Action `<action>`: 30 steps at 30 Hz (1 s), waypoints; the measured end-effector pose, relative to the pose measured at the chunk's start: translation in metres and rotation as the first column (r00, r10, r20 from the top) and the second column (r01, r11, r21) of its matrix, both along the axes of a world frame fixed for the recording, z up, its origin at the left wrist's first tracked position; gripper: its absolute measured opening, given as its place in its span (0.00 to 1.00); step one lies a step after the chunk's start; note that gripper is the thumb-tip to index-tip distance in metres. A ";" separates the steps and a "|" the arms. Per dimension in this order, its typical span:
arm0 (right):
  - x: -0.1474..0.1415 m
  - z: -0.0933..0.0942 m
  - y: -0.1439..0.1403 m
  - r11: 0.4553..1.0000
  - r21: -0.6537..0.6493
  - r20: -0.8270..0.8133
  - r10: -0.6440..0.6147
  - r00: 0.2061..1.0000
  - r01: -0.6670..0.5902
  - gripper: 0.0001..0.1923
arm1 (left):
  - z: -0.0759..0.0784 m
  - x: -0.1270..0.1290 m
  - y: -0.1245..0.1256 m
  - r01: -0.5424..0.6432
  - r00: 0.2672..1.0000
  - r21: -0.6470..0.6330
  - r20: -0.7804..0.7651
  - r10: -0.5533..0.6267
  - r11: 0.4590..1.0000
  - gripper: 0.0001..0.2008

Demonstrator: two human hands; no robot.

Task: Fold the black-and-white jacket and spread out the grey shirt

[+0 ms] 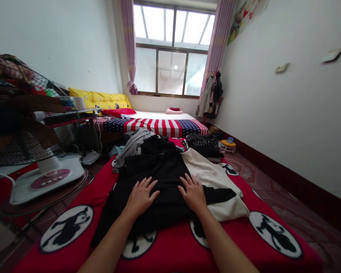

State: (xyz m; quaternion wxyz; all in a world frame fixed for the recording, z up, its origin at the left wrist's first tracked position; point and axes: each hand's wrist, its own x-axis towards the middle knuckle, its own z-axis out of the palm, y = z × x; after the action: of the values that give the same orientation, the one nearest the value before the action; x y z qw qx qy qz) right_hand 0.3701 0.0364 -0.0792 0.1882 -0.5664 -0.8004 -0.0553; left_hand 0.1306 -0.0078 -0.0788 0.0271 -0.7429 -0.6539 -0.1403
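A black garment (165, 170) lies spread out in front of me on a red blanket (96, 261) with white circles and dark figures. My left hand (142, 195) rests on its left part, palm down with fingers spread. On the right part lies my right hand (193, 191), also flat with its fingers apart. A cream-coloured cloth piece (204, 167) extends from under the black fabric on the right; whether the two are one garment I cannot tell. Just beyond lie a grey garment (133, 146) and more dark clothing in a loose heap.
Folded dark clothes (203, 146) are stacked at the far right of the blanket. To the left stands a fan (49, 174) on a round stool. A bed (159, 127) is under the window. A small yellow stool (228, 144) stands by the right wall.
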 end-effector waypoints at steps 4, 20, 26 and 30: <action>-0.001 0.000 -0.001 1.000 0.002 -0.014 -0.009 1.000 0.009 0.25 | 0.001 0.000 0.000 0.002 1.000 0.001 -0.008 -0.002 1.000 0.27; -0.001 0.000 0.000 1.000 0.015 -0.050 -0.003 0.999 0.004 0.24 | 0.000 0.000 -0.001 0.000 1.000 0.011 -0.008 0.000 1.000 0.27; -0.001 0.001 0.000 1.000 0.016 -0.061 0.005 0.998 -0.004 0.24 | 0.001 0.001 -0.002 -0.006 1.000 0.004 0.003 0.006 1.000 0.27; -0.001 0.001 0.000 1.000 0.023 -0.065 0.003 0.998 -0.002 0.23 | 0.002 0.001 -0.002 -0.008 1.000 -0.002 0.007 0.008 1.000 0.27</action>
State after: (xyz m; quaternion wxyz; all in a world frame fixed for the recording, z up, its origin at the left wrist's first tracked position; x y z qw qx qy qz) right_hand 0.3692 0.0359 -0.0779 0.2207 -0.5647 -0.7939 -0.0458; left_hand 0.1313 -0.0096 -0.0773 0.0248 -0.7398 -0.6572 -0.1420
